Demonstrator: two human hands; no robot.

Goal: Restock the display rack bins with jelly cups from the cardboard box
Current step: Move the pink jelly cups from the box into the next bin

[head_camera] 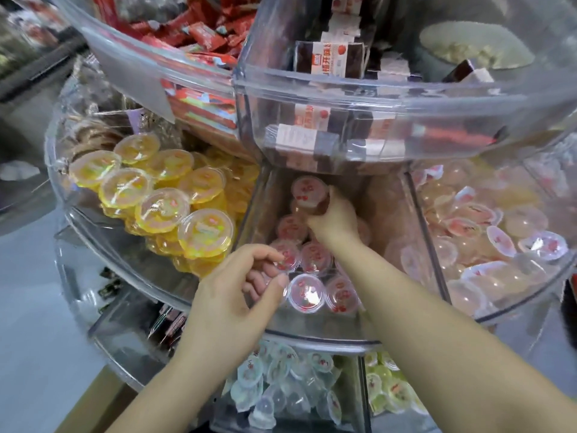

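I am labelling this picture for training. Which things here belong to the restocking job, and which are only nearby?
Job:
right hand gripping a red jelly cup
left hand pinching a red cup
middle bin

Nearby:
yellow cups
pale pink cups
red packets
brown wrapped blocks

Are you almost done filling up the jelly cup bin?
Not yet. Red jelly cups already lie in the middle bin, but its back looks bare. The right hand holds a cup deep inside; the left hand pinches another near the front. The box isn't visible.
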